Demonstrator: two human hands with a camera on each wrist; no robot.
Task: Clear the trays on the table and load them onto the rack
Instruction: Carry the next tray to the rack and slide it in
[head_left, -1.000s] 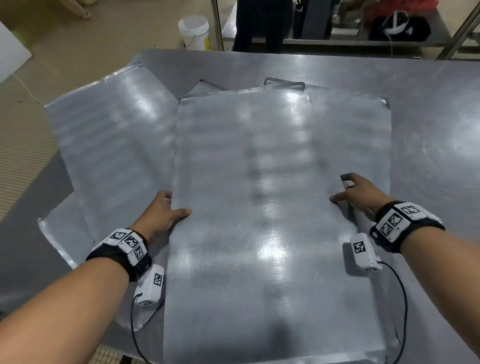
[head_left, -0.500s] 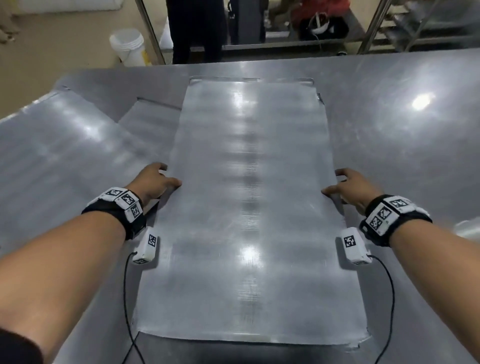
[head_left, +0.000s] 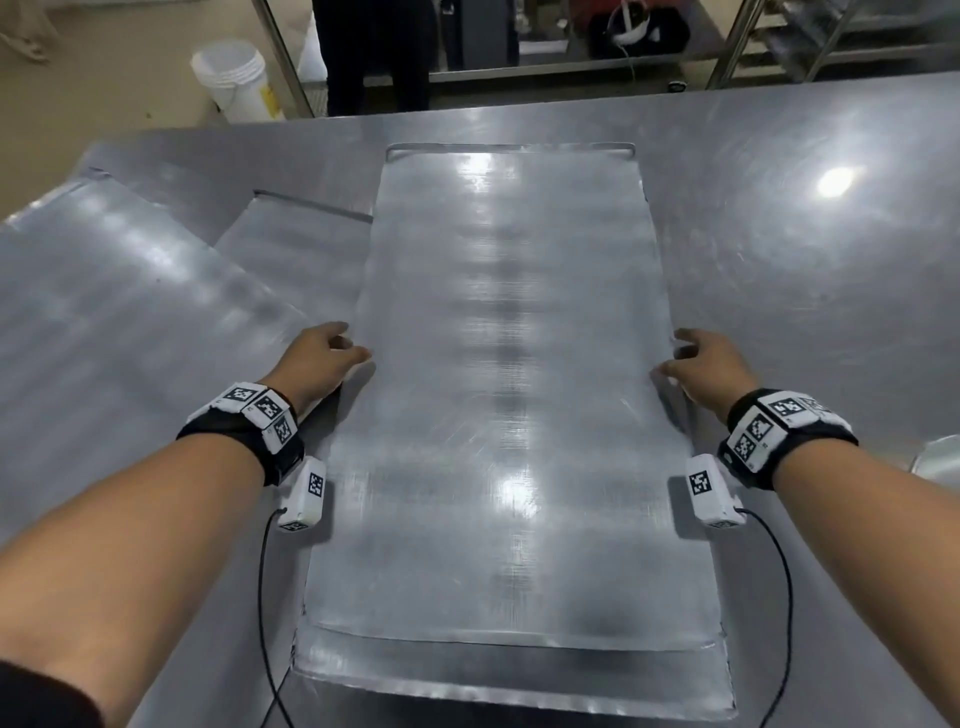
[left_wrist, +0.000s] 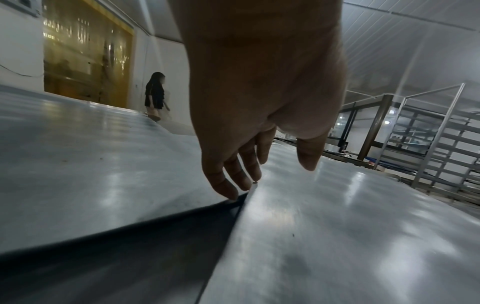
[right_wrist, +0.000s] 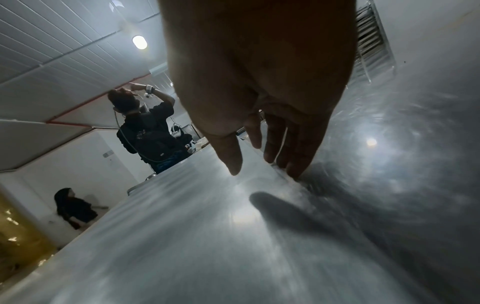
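A long flat metal tray (head_left: 509, 364) lies lengthwise in front of me on the steel table (head_left: 805, 286). My left hand (head_left: 332, 353) grips its left long edge, thumb over the top and fingers curled down past the edge (left_wrist: 270, 174). On the right long edge my right hand (head_left: 696, 358) holds it the same way (right_wrist: 262, 170). Below the tray's near end a metal band (head_left: 509, 680) shows; I cannot tell whether it is a lip or another tray. The tray rack (left_wrist: 436, 139) stands beyond the table to the right.
Two more trays lie overlapped on the left, a large one (head_left: 130, 312) and one behind it (head_left: 291, 239). A white bucket (head_left: 236, 78) and a standing person (head_left: 374, 52) are past the far edge. Bare tabletop lies to the right.
The tray held in both hands has swung off the skewed pile to the right and now lies square to me. The other trays have stayed on the left.
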